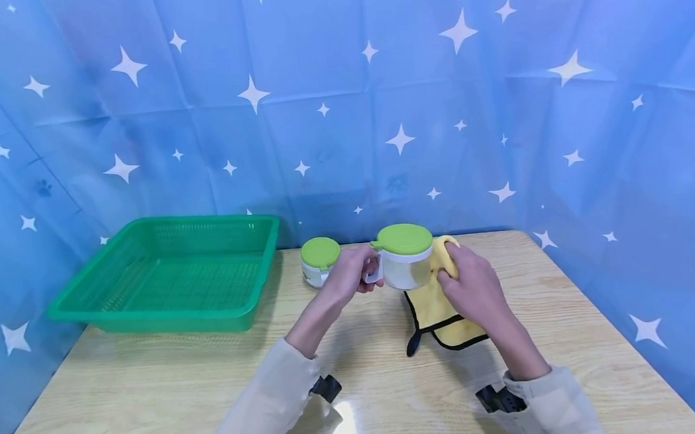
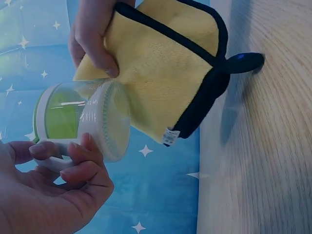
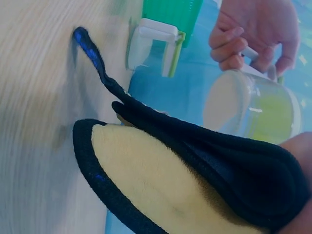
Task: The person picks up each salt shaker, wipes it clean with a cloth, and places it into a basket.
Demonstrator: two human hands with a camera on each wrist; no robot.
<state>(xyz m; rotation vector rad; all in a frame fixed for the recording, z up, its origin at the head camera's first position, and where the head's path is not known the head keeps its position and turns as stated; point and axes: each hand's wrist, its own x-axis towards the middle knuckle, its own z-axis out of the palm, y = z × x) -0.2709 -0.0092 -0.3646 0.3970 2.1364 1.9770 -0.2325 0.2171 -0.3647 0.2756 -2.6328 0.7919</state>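
My left hand (image 1: 351, 270) grips the handle of a clear jar (image 1: 407, 270) with a green lid (image 1: 403, 238), lifted above the table. In the left wrist view the fingers (image 2: 80, 163) curl through the white handle of the jar (image 2: 73, 117). On the jar's right, my right hand (image 1: 473, 282) pinches a folded yellow cloth (image 1: 435, 305) with black edging. The cloth lies against the jar's side and hangs down, its black loop (image 1: 413, 343) dangling at a corner. Seen from the right wrist, the cloth (image 3: 146, 170) droops in front of the jar (image 3: 248, 107).
A second jar (image 1: 320, 262) with a green lid stands on the table behind my left hand. To the left is a green plastic basket (image 1: 173, 320). The wooden table (image 1: 155, 405) ends at a blue star-patterned curtain (image 1: 342, 143).
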